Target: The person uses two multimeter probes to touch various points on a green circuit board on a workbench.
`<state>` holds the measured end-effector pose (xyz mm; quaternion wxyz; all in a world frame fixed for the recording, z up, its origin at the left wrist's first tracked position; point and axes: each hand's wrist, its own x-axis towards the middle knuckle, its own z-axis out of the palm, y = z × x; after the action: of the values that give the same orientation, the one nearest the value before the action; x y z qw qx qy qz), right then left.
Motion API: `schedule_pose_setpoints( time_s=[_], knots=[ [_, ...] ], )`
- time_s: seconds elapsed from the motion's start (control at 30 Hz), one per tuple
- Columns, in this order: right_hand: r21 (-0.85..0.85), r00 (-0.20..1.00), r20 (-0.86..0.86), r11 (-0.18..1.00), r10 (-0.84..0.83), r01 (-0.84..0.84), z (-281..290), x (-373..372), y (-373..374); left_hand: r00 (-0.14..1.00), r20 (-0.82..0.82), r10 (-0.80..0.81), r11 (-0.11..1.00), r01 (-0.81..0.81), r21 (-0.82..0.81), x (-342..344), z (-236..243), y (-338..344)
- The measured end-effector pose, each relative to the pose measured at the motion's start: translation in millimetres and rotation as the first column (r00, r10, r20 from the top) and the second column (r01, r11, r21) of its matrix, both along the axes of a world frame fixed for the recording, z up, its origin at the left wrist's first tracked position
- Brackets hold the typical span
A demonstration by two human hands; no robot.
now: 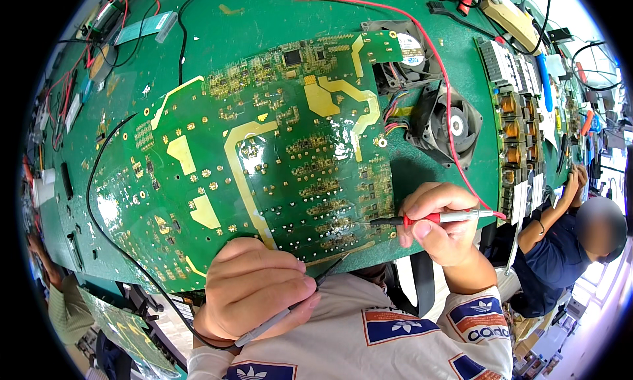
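Note:
A large green circuit board with gold pads and rows of solder joints fills the middle of the view. My right hand grips a red-and-silver test probe, its dark tip at the solder joints on the board's lower right. My left hand is closed on a grey probe at the board's lower edge, its thin tip angled up and right; whether that tip touches is unclear. A red wire and a black wire run to the probes.
Two black fans lie right of the board on the green mat. A component-laden board and tools line the right side. A co-worker sits at the right; another person's arm shows far left beside another board.

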<state>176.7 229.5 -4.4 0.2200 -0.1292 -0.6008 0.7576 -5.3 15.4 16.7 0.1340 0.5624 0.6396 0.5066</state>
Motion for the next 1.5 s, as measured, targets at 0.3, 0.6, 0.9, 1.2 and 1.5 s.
schedule_pose_setpoints(
  time_s=[0.3, 0.6, 0.9, 1.2, 1.5],
  knots=[
    [0.020, 1.000, -0.016, 1.000, 0.023, -0.023, -0.1, 0.8, 1.8, 1.000, 0.003, -0.004, 1.000, 0.004, -0.005, -0.2, 0.1, -0.7],
    [0.153, 1.000, 0.001, 0.988, 0.027, -0.027, -1.8, -0.7, 2.8, 1.000, -0.005, -0.017, 1.000, 0.017, 0.008, -2.0, -1.8, -1.7],
    [0.051, 0.999, -0.043, 0.999, -0.018, 0.020, -2.0, -0.5, -1.5, 1.000, -0.007, -0.025, 1.000, 0.025, 0.003, -2.3, -0.6, -1.5],
    [0.029, 0.999, -0.041, 1.000, -0.001, 0.002, -3.2, 0.3, -0.6, 1.000, -0.014, -0.028, 0.999, 0.029, 0.040, -2.1, -3.0, 1.1],
    [-0.081, 1.000, 0.022, 0.997, 0.020, -0.018, 1.8, -0.1, 0.7, 1.000, -0.008, -0.017, 0.998, 0.018, 0.055, -1.7, -5.7, 0.1]
  ],
)
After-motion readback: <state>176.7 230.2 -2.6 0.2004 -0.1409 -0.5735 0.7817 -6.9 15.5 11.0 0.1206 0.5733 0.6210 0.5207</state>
